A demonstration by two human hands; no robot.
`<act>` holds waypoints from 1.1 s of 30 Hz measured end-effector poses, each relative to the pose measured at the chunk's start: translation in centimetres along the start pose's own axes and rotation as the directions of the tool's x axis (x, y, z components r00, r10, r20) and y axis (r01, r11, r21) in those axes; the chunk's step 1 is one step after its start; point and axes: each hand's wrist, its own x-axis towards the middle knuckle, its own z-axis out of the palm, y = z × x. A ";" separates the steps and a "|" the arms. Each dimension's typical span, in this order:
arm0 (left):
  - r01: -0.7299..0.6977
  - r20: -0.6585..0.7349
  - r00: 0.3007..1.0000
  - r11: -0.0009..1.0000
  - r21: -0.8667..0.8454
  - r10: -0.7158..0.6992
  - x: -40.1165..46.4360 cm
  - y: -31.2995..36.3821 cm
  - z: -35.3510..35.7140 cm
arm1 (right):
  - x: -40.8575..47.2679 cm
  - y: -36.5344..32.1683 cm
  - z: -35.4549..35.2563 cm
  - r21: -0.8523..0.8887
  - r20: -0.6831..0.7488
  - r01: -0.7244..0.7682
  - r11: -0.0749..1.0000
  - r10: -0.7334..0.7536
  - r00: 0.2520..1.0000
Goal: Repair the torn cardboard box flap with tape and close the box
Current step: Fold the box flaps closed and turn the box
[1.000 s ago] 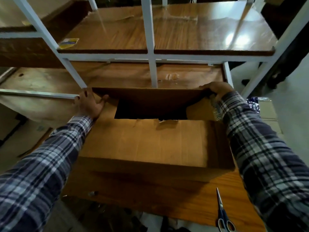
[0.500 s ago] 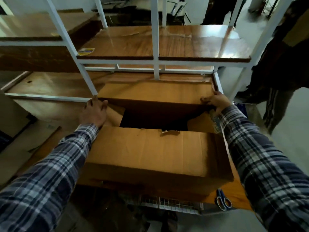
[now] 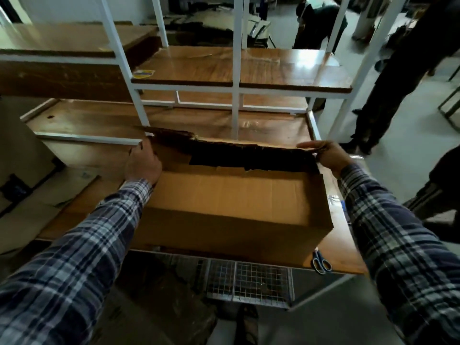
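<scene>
A large brown cardboard box (image 3: 224, 215) lies on a wooden table (image 3: 346, 247). Its near flap is folded down flat, with a small tear at its far edge. The far flap (image 3: 224, 145) stands raised almost edge-on, its edge ragged, over the dark opening. My left hand (image 3: 142, 164) grips the far flap at its left end. My right hand (image 3: 326, 154) pinches the same flap at its right end. No tape is in view.
Blue-handled scissors (image 3: 321, 262) lie on the table's front right corner. A white metal frame with wooden shelves (image 3: 239, 70) rises right behind the box. A wire basket (image 3: 249, 282) hangs under the table. People stand at the right and far back.
The far flap has swung up and toward me, from lying outward to nearly edge-on. Both hands stayed at its ends. The camera has pulled back and up.
</scene>
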 end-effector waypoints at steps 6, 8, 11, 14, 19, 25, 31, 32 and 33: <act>0.058 -0.010 0.998 0.996 -0.068 -0.059 -2.2 -1.4 -1.0 | -2.1 2.0 -0.4 -0.425 0.177 0.167 0.890 -0.099 0.979; 0.098 -0.014 0.995 0.989 -0.113 -0.101 -3.2 -1.5 -1.3 | -3.8 1.1 0.2 -0.484 0.124 0.123 0.866 -0.071 0.990; 0.097 0.003 0.995 0.973 -0.207 -0.099 -4.2 -2.1 -0.9 | -6.0 -0.9 1.1 -0.453 -0.032 0.047 0.890 -0.069 0.997; 0.028 0.087 0.996 0.989 -0.144 -0.015 -4.9 -3.0 -0.5 | -7.5 -2.7 2.1 -0.398 -0.167 -0.071 0.915 0.004 0.986; -0.170 0.169 0.971 0.985 -0.006 0.168 -6.4 -3.6 -0.8 | -9.6 -3.6 5.1 -0.280 -0.235 -0.162 0.946 0.096 0.967; -0.476 0.203 0.873 0.865 0.157 0.443 -7.5 -3.6 -0.9 | -9.7 -1.1 9.0 -0.598 -0.164 -0.216 0.772 0.146 0.976; -0.485 0.235 0.864 0.861 0.150 0.446 -5.6 -3.3 -0.2 | -7.4 -1.0 8.9 -0.696 -0.163 -0.178 0.696 0.089 0.983; -0.476 0.234 0.868 0.868 0.145 0.437 -5.2 -3.1 0.0 | -6.9 -1.0 8.8 -0.700 -0.166 -0.175 0.692 0.082 0.983; -0.465 0.230 0.875 0.873 0.146 0.427 -4.9 -2.9 0.2 | -6.4 -1.0 8.8 -0.702 -0.170 -0.170 0.691 0.070 0.983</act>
